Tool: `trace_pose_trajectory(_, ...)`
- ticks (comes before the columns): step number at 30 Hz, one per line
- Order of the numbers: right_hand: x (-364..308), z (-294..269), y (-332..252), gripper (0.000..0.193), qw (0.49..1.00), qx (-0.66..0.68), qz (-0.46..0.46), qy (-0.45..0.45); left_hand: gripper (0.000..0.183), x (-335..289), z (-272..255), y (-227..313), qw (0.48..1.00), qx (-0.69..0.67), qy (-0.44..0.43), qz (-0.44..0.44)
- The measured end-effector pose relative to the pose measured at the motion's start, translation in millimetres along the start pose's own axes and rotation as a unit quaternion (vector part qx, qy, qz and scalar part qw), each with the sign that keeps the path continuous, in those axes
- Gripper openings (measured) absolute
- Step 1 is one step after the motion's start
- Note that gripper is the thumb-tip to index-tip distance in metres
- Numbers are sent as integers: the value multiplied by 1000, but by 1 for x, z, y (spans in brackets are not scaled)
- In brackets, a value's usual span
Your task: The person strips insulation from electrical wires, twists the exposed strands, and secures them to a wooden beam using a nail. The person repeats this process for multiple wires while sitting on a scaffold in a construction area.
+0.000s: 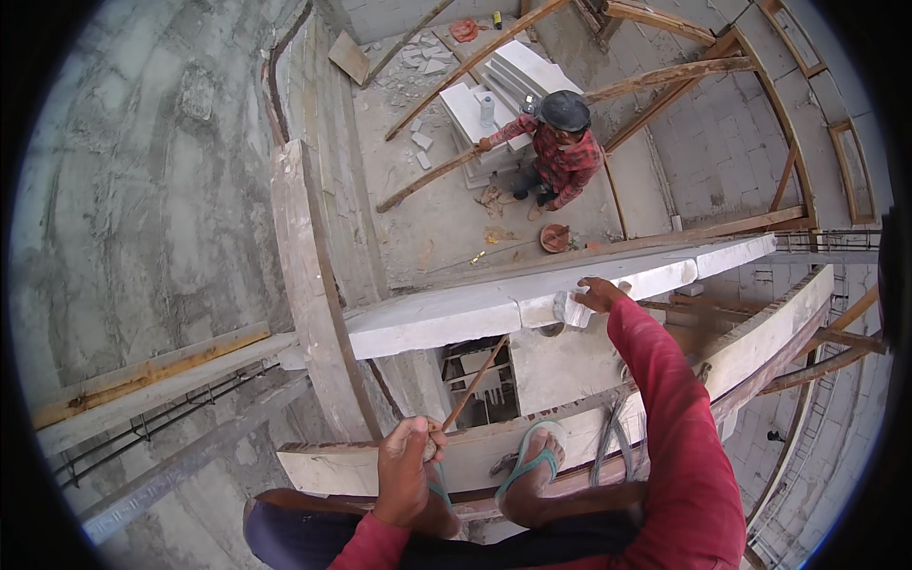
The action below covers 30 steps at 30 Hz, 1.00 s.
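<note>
My left hand (407, 467) is closed at the lower end of a thin reddish-brown rod (475, 382), which slants up and away toward the wall. A small lump shows beside its fingers. My right hand (600, 294) reaches forward and grips a whitish chunk (572, 309) at the near edge of the wall top. Whether this chunk is a broken piece of block or a dusty tool, I cannot tell. Pale blocks in a row form the wall top (437, 318), with a joint just left of the chunk.
My sandalled feet stand on a narrow plank (351, 467) high above a floor. An upright board (313, 285) meets the wall's left end. Below, a co-worker (568, 157) in a checked shirt holds a wooden pole (427, 180) near stacked white blocks (532, 71) and a bucket (555, 237).
</note>
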State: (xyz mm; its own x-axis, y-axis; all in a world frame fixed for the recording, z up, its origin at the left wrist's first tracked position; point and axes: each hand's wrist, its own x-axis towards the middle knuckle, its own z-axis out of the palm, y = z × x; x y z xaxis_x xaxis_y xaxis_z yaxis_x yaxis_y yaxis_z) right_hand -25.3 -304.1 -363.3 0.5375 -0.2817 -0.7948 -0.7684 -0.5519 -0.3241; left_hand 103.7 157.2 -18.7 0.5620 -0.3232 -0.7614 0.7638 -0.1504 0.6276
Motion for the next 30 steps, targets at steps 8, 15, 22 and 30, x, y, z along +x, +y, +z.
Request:
trace_pose_trajectory(8, -10, -3, -11, 75, 996, -76, 5, 47, 42, 1, 13, -2, 999, 31, 5, 15)
trace_pose_trajectory(15, -21, -20, -20, 64, 994, -58, 21, 86, 38, 0, 8, -5, 999, 42, 2, 6)
trace_pose_trajectory(22, -16, -22, -14, 56, 992, -60, -23, 106, 40, -1, 8, -7, 999, 37, -3, 13)
trace_pose_trajectory(30, -12, -33, -16, 54, 991, -68, -31, 115, 45, 0, 6, -7, 999, 51, -1, 16)
